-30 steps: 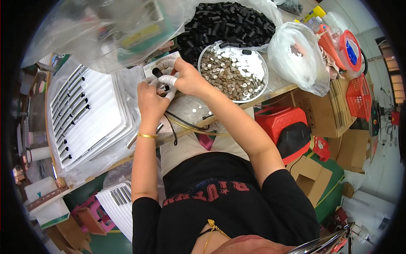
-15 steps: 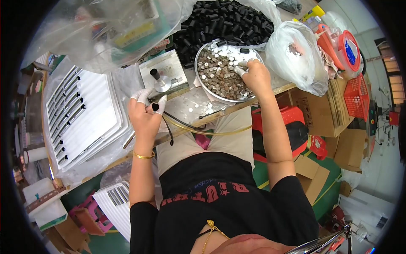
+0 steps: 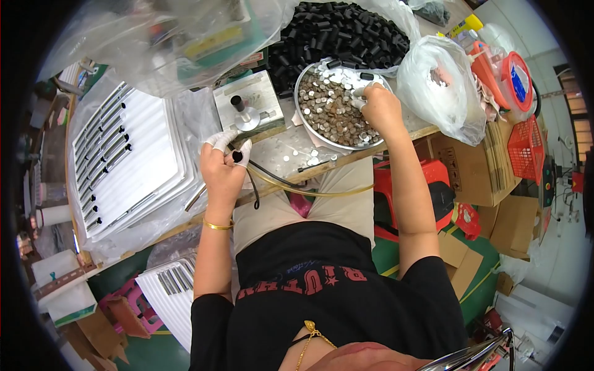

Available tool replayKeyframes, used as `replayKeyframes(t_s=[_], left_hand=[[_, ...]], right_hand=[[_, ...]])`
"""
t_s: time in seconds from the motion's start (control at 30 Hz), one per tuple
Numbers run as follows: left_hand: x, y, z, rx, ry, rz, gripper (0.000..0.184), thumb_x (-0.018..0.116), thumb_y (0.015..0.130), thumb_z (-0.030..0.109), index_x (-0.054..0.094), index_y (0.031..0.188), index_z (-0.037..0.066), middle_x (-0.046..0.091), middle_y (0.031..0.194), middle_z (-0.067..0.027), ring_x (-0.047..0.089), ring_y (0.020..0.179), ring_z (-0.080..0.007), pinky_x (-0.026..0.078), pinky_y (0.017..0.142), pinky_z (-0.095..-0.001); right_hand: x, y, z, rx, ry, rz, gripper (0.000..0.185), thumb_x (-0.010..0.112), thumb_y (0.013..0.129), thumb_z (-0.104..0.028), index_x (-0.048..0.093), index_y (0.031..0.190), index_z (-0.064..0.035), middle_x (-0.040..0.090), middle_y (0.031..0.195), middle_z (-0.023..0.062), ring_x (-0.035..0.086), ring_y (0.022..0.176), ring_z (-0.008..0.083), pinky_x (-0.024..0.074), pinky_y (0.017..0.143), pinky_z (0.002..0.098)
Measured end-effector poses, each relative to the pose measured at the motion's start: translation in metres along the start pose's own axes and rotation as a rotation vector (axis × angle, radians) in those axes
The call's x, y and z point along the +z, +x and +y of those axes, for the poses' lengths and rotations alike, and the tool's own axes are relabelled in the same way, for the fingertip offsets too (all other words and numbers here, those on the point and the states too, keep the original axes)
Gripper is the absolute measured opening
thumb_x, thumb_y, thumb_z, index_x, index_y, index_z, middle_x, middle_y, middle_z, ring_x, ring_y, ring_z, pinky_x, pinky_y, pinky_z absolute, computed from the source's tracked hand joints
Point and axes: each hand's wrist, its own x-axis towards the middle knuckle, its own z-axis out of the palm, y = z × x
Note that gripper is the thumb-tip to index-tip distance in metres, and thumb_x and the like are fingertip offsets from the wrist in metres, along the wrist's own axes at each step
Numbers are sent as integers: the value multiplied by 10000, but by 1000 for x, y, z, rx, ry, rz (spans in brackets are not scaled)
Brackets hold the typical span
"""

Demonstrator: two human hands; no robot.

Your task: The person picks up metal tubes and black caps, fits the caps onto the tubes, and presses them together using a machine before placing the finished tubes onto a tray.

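My left hand point(image 3: 221, 168), with white finger covers, is closed around a metal tube point(image 3: 196, 198). One tube end shows below the hand, and a black sleeve point(image 3: 237, 156) sticks out between thumb and fingers. My right hand point(image 3: 378, 106) reaches into a round metal bowl point(image 3: 301, 114), its covered fingertips pinched at small round discs point(image 3: 334, 105); whether a disc is between them is hidden. Near my left hand stands a metal block fixture point(image 3: 267, 99) with a round base point(image 3: 248, 119) and an upright black sleeve point(image 3: 237, 102).
A big heap of black sleeves point(image 3: 340, 34) lies behind the bowl. Metal tubes with black ends point(image 3: 105, 157) rest on white trays point(image 3: 151, 142) at left. Loose white discs point(image 3: 313, 159) and a hose point(image 3: 278, 182) lie by the table edge. A plastic bag point(image 3: 433, 86) sits at right.
The whole view has shifted slightly, moving the bench items to the right. My left hand still grips the tube, and my right hand stays at the discs in the bowl.
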Motion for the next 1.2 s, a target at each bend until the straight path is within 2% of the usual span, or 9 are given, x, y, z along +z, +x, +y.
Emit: replayKeyframes(t_s=[0.2, 0.27, 0.47, 0.6, 0.67, 0.8, 1.07, 1.2], left_hand=[[1, -4, 1, -26, -6, -12, 288, 748, 713, 20, 661, 988, 33, 580, 905, -47, 464, 659, -120, 390, 576, -235], [0, -4, 3, -95, -22, -50, 309, 766, 680, 58, 655, 966, 16, 606, 949, -127, 561, 854, -290, 453, 751, -360], [4, -4, 0, -121, -44, -55, 323, 775, 673, 58, 654, 970, 16, 606, 936, -128, 564, 847, -287, 454, 747, -359], [6, -3, 1, -109, -63, -33, 325, 773, 673, 51, 653, 973, 13, 604, 931, -128, 563, 841, -285, 454, 743, -357], [7, -3, -1, 15, -27, 2, 272, 744, 720, 1, 660, 978, 24, 585, 894, -48, 497, 683, -105, 405, 590, -224], [9, -6, -2, -76, -72, -29, 263, 739, 729, -4, 659, 979, 17, 585, 901, -60, 512, 704, -117, 417, 605, -231], [8, -6, -6, -62, -87, -23, 256, 735, 734, -7, 655, 977, 8, 582, 911, -68, 518, 714, -126, 424, 618, -236], [1, -5, -7, -61, -56, 3, 243, 734, 737, 1, 655, 967, 9, 585, 909, -73, 525, 719, -137, 430, 629, -241]], right_hand=[[3, -1, 3, 3, 29, -24, 236, 705, 761, -275, 723, 925, -107, 635, 920, 139, 620, 855, 304, 479, 762, 387], [1, -4, 1, 47, 33, -28, 233, 696, 768, -267, 721, 927, -99, 635, 919, 139, 618, 854, 307, 476, 766, 386], [-3, 2, -3, 14, -14, -101, 226, 687, 773, -258, 721, 923, -92, 644, 952, 141, 622, 871, 307, 478, 768, 392], [2, 0, -6, 17, -50, -70, 222, 687, 772, -254, 722, 919, -91, 650, 953, 146, 627, 870, 310, 483, 763, 397], [1, -4, -10, 49, -33, -56, 214, 687, 771, -249, 723, 915, -95, 654, 934, 153, 630, 859, 316, 486, 759, 401], [0, -5, -10, 43, -35, -28, 221, 691, 768, -253, 722, 910, -86, 659, 906, 161, 635, 833, 320, 490, 745, 402], [-6, 9, -10, 30, -12, -215, 220, 682, 766, -243, 698, 849, -40, 658, 844, 186, 636, 807, 332, 489, 734, 405], [-8, 6, 0, -81, 54, -128, 216, 679, 748, -258, 703, 822, -56, 653, 879, 175, 633, 793, 354, 495, 715, 428]])
